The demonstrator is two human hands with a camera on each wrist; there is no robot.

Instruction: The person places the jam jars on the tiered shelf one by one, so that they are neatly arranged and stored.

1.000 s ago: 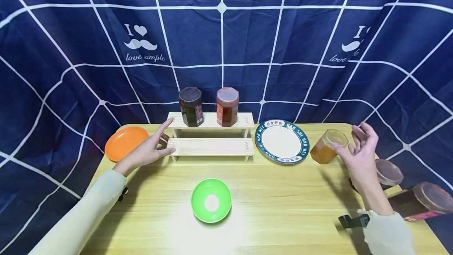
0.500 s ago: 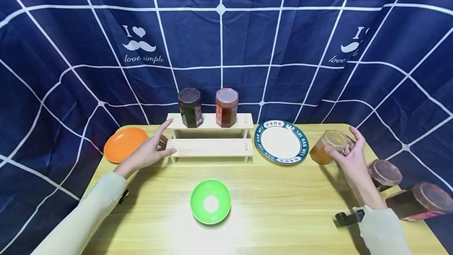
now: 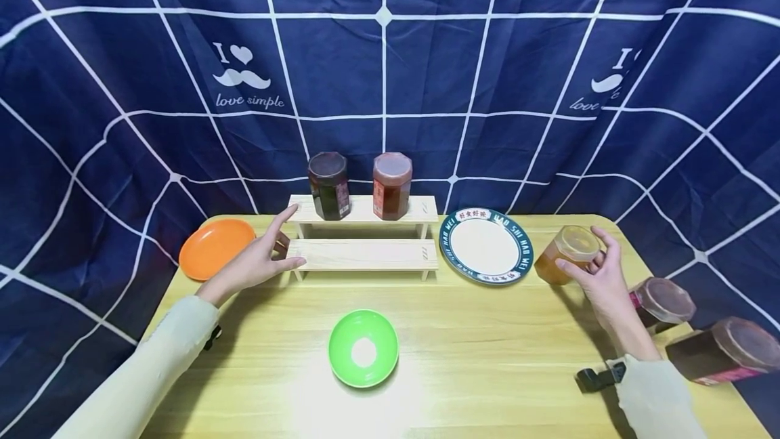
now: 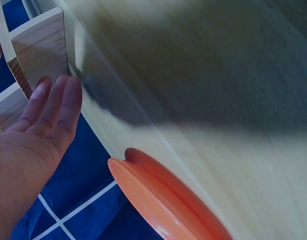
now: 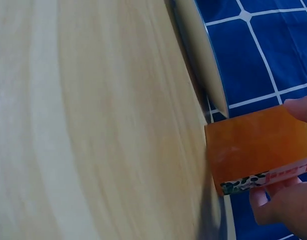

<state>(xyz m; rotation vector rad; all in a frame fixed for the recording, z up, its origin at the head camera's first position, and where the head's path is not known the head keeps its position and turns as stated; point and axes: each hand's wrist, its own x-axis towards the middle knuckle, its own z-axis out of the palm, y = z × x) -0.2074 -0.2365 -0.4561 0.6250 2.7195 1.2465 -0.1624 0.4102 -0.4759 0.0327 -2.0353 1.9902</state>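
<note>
I had my right hand (image 3: 603,283) round the amber jar (image 3: 553,264), pinching it with the thumb (image 5: 301,110) on one side and curled fingers (image 5: 288,202) on the other. The jar stood upright between them, its base at the tabletop (image 3: 487,337) and its printed label (image 5: 286,171) on the side by my fingers. Just beyond the jar, to the left of those fingertips, the teal-rimmed plate (image 3: 487,246) lay face up. A dark jar (image 3: 667,300) stood close to the right of my right wrist, and a larger-looking dark jar (image 3: 722,351) was nearer to me, further right.

My left hand (image 3: 258,259) was at the left end of the two-step wooden rack (image 3: 359,254). Its thumb and forefinger were spread apart, the thumb tip on the lower board and the forefinger tip at the upper; the other three lay close together. To the right of that forefinger, a blackish jar (image 3: 329,185) and a red jar (image 3: 392,185) stood apart on the upper board. The orange dish (image 3: 216,249) lay left of my left fingers, and the green bowl (image 3: 363,324) sat between my hands, nearer to me than either set of fingertips.
</note>
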